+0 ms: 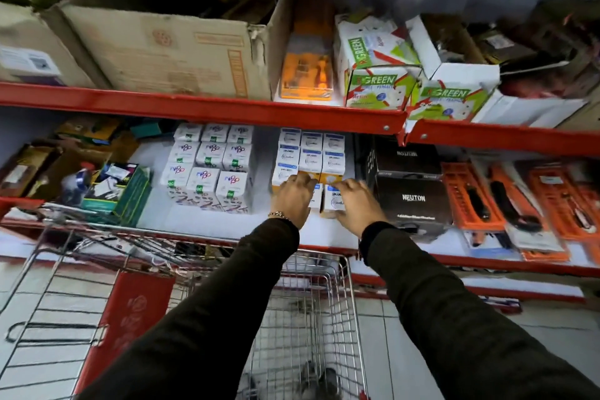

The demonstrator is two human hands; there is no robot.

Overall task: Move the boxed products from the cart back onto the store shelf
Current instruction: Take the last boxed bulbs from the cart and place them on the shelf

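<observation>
Two dark sleeves point(438, 318) are reaching over the wire cart point(311, 318). The left hand point(293, 196) and right hand point(355, 204) are each grasping a small white-and-orange box point(331, 203) on the shelf point(227, 221), beside black "NEUTON" cartons point(414, 201).

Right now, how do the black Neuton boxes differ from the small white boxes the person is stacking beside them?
The Neuton boxes are black and clearly larger; the small white boxes are pale with blue labels, some with orange parts. The Neuton boxes sit in a stack of two, untouched; the white boxes form rows several deep, with the left hand and right hand on the front ones. Both share the middle shelf, side by side.
</observation>
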